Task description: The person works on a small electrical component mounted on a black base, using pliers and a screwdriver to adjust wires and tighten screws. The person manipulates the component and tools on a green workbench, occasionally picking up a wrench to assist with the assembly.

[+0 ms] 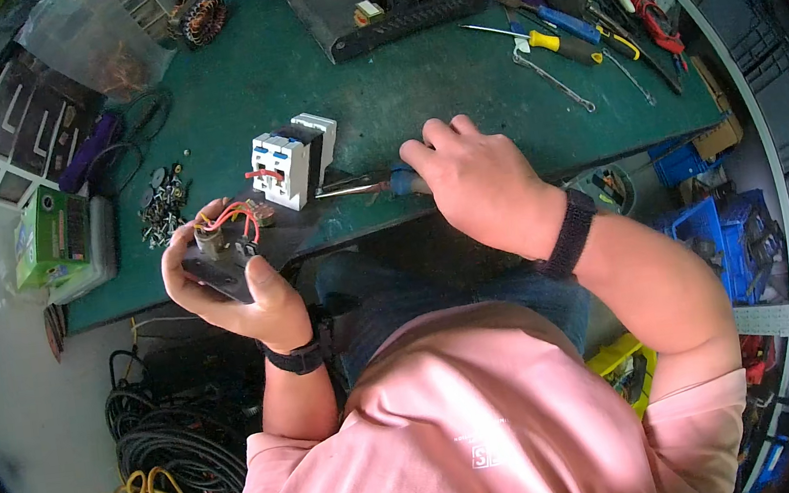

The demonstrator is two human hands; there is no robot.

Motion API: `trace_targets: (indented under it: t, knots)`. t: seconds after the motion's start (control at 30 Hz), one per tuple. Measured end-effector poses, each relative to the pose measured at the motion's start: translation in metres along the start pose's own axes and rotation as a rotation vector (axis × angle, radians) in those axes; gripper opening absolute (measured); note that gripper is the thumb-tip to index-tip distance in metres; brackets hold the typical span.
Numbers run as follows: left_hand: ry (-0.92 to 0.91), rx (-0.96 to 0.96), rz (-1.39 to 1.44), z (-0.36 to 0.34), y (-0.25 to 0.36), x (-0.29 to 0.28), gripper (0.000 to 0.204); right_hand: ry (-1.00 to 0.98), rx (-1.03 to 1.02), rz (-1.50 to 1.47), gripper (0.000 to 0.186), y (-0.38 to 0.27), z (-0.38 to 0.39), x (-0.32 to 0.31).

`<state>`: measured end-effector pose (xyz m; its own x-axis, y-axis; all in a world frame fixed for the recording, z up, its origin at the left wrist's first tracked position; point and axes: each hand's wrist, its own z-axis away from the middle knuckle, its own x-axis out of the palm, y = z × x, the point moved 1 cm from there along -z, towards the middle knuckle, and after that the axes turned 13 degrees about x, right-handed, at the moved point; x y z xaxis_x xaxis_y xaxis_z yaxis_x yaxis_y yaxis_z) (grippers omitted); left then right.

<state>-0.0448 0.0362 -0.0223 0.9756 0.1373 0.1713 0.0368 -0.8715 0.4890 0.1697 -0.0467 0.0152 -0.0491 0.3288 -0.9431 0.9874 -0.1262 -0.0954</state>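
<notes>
At the green bench's (405,88) near edge, the left hand (249,309) pinches a dark panel (283,238); the right hand's fingers (440,134) curl round a screwdriver (399,183), its tip perhaps touching the white breaker (290,173).

Left hand (243,314) grips a dark plate (226,277) with red wires (234,209); right hand (474,173) holds a tool (401,182), its tip apparently touching the white block (291,182).

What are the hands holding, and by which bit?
The left hand holds the dark plate by its left end; the right hand holds a tool by its handle.
</notes>
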Motion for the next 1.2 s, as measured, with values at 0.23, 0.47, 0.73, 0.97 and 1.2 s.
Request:
trace_targets:
  t: [0.23, 0.47, 0.73, 0.97, 1.2]
  knots:
    - [0.071, -0.501, 0.618, -0.038, -0.014, -0.013, 0.064, 0.251, -0.228, 0.049, 0.009, 0.009, -0.024, -0.027]
    - [0.097, -0.494, 0.627, -0.037, -0.015, -0.007, 0.055, 0.188, -0.168, -0.047, 0.013, 0.021, -0.022, -0.041]
    - [0.151, -0.015, 0.173, -0.019, 0.007, 0.008, 0.049, -0.088, 0.054, -0.212, 0.016, 0.021, 0.0, -0.023]
    - [0.036, 0.142, 0.093, -0.012, 0.022, 0.019, 0.083, -0.095, 0.058, -0.193, 0.015, 0.016, 0.001, -0.018]
    - [0.051, 0.135, 0.085, -0.012, 0.021, 0.024, 0.082, -0.085, 0.129, -0.142, 0.012, 0.014, 0.003, -0.021]
